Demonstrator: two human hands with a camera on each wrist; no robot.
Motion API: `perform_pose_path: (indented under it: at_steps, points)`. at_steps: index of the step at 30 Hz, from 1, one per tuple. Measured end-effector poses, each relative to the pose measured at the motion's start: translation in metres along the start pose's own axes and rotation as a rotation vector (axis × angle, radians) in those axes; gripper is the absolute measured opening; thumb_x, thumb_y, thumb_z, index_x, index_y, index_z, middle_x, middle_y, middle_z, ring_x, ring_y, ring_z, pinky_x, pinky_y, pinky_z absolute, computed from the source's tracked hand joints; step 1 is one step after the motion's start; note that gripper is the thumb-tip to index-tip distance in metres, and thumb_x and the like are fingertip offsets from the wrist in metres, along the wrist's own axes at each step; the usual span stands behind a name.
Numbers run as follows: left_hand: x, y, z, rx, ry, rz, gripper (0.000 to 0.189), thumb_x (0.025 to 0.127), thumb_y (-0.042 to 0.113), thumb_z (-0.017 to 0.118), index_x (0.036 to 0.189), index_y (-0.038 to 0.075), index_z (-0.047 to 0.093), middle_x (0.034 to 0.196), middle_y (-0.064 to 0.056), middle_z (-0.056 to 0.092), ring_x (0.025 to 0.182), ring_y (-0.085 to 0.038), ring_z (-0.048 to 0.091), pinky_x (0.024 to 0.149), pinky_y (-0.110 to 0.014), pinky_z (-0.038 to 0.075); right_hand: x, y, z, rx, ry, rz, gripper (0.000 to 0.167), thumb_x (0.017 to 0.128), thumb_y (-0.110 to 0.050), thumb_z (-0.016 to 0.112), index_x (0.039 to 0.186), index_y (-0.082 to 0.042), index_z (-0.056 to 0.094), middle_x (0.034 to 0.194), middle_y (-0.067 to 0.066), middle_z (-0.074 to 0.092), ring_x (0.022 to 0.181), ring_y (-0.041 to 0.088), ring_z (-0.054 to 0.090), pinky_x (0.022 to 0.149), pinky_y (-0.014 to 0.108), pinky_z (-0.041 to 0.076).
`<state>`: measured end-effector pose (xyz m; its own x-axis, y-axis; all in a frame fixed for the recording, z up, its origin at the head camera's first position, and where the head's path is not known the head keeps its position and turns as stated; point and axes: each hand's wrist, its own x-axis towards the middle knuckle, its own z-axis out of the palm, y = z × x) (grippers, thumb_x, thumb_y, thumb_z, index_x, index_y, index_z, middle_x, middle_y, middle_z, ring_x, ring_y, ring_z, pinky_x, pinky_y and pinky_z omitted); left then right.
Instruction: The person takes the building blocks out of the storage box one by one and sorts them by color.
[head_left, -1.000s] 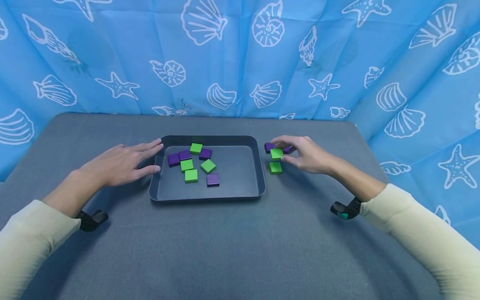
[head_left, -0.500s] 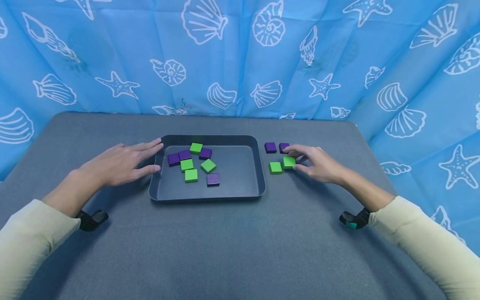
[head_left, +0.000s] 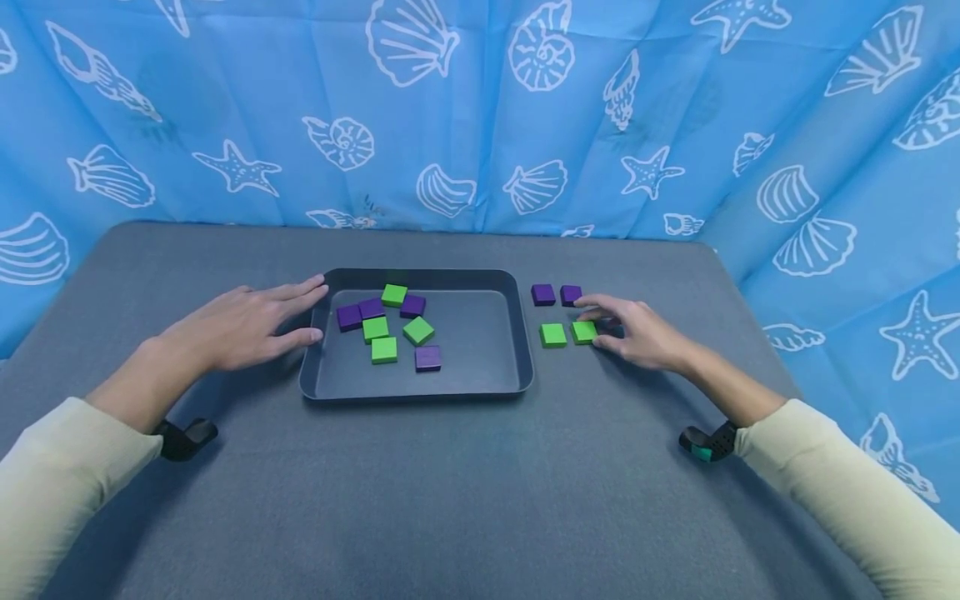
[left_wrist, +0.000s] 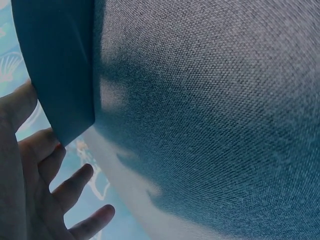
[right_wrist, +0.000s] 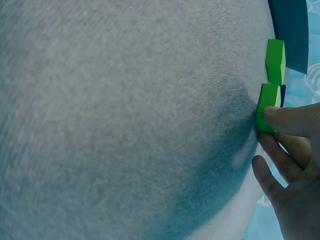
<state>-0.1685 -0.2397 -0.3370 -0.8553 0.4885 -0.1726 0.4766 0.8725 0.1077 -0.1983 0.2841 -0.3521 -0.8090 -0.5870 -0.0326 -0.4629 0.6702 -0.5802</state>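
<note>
My right hand (head_left: 637,333) pinches a green block (head_left: 584,332) between thumb and fingers. In the right wrist view the thumb overlaps the face of the same green block (right_wrist: 267,107), which rests on the table. Left of it lies another green block (head_left: 552,336), with a purple block (head_left: 543,295) and a second purple block (head_left: 571,295) behind; together they form two rows beside the tray. My left hand (head_left: 243,329) touches the left rim of the dark tray (head_left: 480,358), its fingers extended; the left wrist view shows the tray wall (left_wrist: 55,60) against the fingertips.
Several green and purple blocks lie scattered in the tray's left half, among them a purple block (head_left: 428,358) and a green block (head_left: 418,331). A grey cloth covers the table (head_left: 450,492). A blue shell-patterned curtain (head_left: 465,108) hangs behind its far edge.
My right hand has brought the green block from above the purple pair towards me and rightward, down beside the other green block. The left hand has stayed on the tray.
</note>
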Motion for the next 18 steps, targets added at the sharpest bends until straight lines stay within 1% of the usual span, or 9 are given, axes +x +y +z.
perform_pose_path:
  at_steps: [5,11,18]
  points:
    - [-0.0003,0.0003,-0.0007,0.004,-0.008,0.007,0.077,0.101,0.058,0.043,0.158,0.008,0.026,0.162,-0.018,0.024,0.134,-0.046,0.043,0.106,-0.07,0.03,-0.0002,0.0017,0.0003,0.016,-0.001,0.007,0.058,0.086,0.009,0.068,0.14,0.003,0.049,0.127,0.021,0.064,0.122,0.039,0.058,0.1,0.056,0.046]
    - [-0.0004,0.0006,-0.0008,-0.001,0.0,0.006,0.076,0.101,0.057,0.043,0.157,0.008,0.027,0.162,-0.018,0.025,0.135,-0.046,0.043,0.106,-0.069,0.031,-0.0015,0.0031,0.0013,0.023,0.007,0.008,0.055,0.087,0.008,0.068,0.139,0.003,0.051,0.128,0.02,0.064,0.122,0.038,0.057,0.101,0.056,0.046]
    - [-0.0014,-0.0002,-0.0004,-0.004,0.011,0.011,0.075,0.102,0.056,0.044,0.157,0.008,0.028,0.162,-0.018,0.025,0.134,-0.046,0.044,0.106,-0.071,0.03,0.0004,0.0012,-0.0059,0.07,-0.042,0.003,0.058,0.086,0.002,0.072,0.14,0.003,0.051,0.131,0.021,0.062,0.122,0.038,0.057,0.102,0.058,0.044]
